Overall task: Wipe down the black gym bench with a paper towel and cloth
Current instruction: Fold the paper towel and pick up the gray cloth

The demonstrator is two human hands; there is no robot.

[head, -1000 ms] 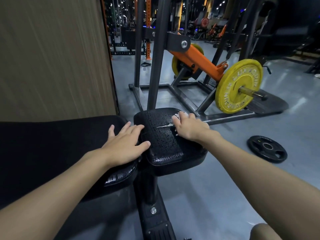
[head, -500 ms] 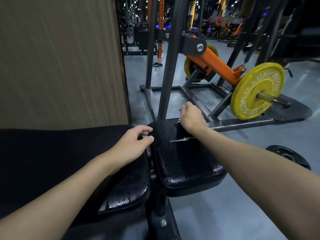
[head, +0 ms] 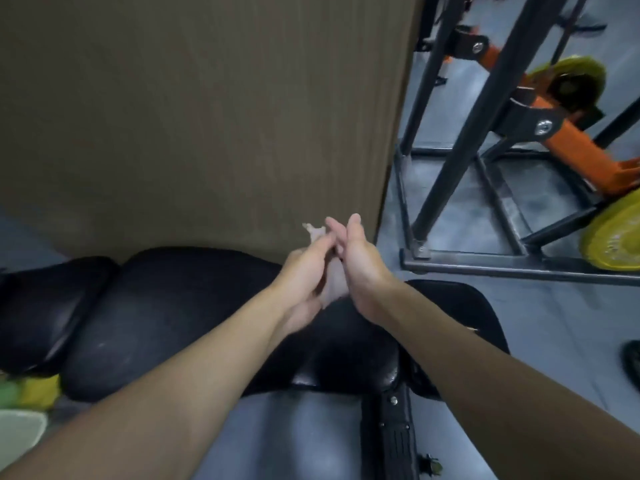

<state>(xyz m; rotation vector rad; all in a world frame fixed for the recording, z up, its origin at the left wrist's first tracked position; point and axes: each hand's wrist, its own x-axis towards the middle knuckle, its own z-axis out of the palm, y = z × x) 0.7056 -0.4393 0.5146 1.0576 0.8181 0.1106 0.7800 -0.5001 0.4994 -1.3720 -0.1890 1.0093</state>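
Black gym bench point(head: 166, 306) under your arms, glossy long pad running left, smaller seat pad at right, pale crumpled paper towel point(head: 329, 275) sandwiched between your left hand point(head: 304, 271) and right hand point(head: 363, 268), held above the bench, one corner poking out past your fingers.

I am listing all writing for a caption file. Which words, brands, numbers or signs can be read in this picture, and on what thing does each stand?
No text here can be read.
yellow weight plate: raised lettering on its face, too blurred to read.
black bench, wall panel, paper towel: no writing visible.
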